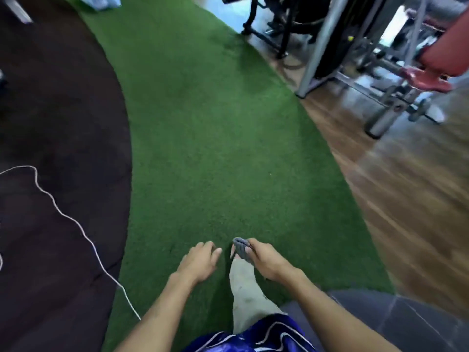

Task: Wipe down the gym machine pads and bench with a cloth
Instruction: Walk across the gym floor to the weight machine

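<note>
From the head camera no writing or brand can be read; the left hand (199, 262) hangs over the green turf (215, 148) with fingers loosely spread, holding nothing; the right hand (266, 261) pinches a small grey cloth (242, 248), bunched and folded, between thumb and curled fingers, just beside the left hand; a red machine pad (446, 54) on a grey metal frame (319, 44) stands well apart at the upper right, on wooden floor (406, 186); a white cord (76, 224) trails across a dark mat (63, 123).
</note>
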A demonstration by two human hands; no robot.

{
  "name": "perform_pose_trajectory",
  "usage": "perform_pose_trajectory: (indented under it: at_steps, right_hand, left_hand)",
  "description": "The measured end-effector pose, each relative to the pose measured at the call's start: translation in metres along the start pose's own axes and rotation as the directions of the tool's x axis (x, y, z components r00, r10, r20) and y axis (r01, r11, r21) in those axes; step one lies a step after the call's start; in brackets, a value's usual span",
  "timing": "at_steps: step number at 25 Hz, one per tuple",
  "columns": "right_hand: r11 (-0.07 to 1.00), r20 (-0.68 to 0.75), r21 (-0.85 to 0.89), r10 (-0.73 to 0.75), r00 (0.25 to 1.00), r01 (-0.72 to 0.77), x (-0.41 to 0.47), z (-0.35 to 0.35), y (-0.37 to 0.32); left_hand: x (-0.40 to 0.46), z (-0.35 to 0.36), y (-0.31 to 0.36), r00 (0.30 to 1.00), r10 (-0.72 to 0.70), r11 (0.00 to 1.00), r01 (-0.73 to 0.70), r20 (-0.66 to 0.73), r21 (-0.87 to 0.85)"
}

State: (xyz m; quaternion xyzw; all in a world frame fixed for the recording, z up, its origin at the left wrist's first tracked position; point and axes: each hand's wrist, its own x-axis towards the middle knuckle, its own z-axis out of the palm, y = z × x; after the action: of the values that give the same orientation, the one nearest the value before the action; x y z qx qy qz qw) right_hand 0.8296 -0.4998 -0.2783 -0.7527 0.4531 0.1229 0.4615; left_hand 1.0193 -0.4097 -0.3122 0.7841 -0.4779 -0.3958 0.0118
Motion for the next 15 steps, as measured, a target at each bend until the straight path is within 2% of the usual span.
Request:
perform_pose_trajectory:
  at_steps: [6, 10, 15]
  right_hand:
    - [0.979, 0.155, -0.159, -0.102, 0.983, 0.127, 0.177, -0.088, -0.079]
    - [0.960, 0.182, -0.205, -0.153, 0.971, 0.190, 0.273, -0.139, -0.133]
    - [0.942, 0.259, -0.251, -0.158, 0.953, 0.224, 0.404, -0.173, -0.203]
  left_hand:
    - [0.121, -0.116, -0.025, 0.976, -0.218, 0.958, 0.211, -0.015, -0.195]
    - [0.183, -0.187, -0.032, 0.952, -0.302, 0.902, 0.270, -0.045, -0.337]
    - [0.272, -0.275, -0.063, 0.934, -0.357, 0.855, 0.318, -0.019, -0.410]
